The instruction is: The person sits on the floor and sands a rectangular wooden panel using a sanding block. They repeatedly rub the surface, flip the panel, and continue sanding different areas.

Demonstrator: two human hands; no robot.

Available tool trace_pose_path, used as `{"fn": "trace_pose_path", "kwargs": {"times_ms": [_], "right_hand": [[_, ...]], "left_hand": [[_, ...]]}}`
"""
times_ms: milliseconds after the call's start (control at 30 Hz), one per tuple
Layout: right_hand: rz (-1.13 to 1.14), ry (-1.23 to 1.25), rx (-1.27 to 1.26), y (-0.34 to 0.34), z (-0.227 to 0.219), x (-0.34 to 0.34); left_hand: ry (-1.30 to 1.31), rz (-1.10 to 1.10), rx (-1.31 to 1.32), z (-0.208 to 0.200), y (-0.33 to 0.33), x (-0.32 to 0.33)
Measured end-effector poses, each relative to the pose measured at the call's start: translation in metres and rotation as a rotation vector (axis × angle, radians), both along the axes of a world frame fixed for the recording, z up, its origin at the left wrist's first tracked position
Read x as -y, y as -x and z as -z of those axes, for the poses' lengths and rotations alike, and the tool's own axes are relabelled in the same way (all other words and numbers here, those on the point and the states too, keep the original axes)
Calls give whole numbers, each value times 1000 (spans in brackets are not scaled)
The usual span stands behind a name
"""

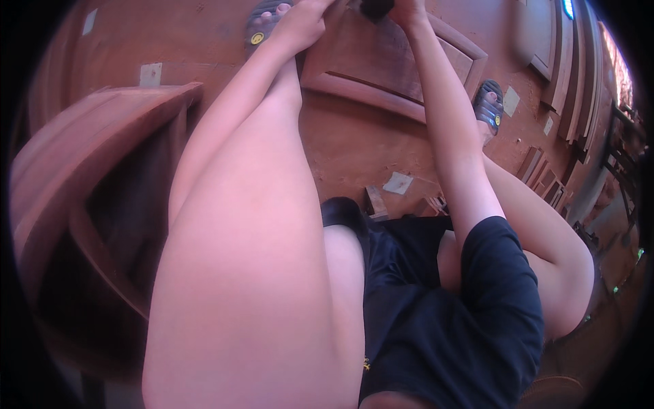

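A framed wooden panel (pixel 378 63) with a raised border lies on the floor between my feet. My left hand (pixel 304 26) reaches to its left side at the top edge of the view, where the fingertips are cut off. Above the panel my right hand (pixel 409 11) is closed beside a dark block-shaped object (pixel 377 9) and seems to grip it. The top edge cuts off most of that object, so its kind does not show.
A curved wooden piece of furniture (pixel 102 146) stands close on my left. Long boards (pixel 579 75) lean at the far right. Wood offcuts (pixel 545 177) and a paper scrap (pixel 398 183) lie on the reddish floor. My sandalled feet (pixel 488 109) flank the panel.
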State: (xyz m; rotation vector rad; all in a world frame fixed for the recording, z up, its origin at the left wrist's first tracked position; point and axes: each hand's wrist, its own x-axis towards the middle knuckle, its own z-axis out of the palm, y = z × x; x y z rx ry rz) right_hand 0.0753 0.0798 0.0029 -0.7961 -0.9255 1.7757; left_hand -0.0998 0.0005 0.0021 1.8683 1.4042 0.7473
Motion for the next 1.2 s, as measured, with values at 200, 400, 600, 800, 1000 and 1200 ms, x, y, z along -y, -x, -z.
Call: {"fn": "trace_pose_path", "kwargs": {"times_ms": [200, 400, 600, 800, 1000, 1200], "right_hand": [[-121, 68, 37, 0, 6, 20], [112, 43, -120, 0, 2, 8], [-273, 0, 77, 7, 6, 16], [114, -13, 59, -14, -1, 0], [7, 179, 119, 2, 12, 41], [-237, -188, 438, -18, -9, 50]], "left_hand": [[152, 27, 119, -10, 1, -7], [-73, -14, 45, 9, -3, -2], [120, -20, 283, 3, 4, -6], [-61, -62, 392, -5, -6, 3], [168, -99, 405, 11, -2, 4], [78, -62, 184, 7, -3, 0]]}}
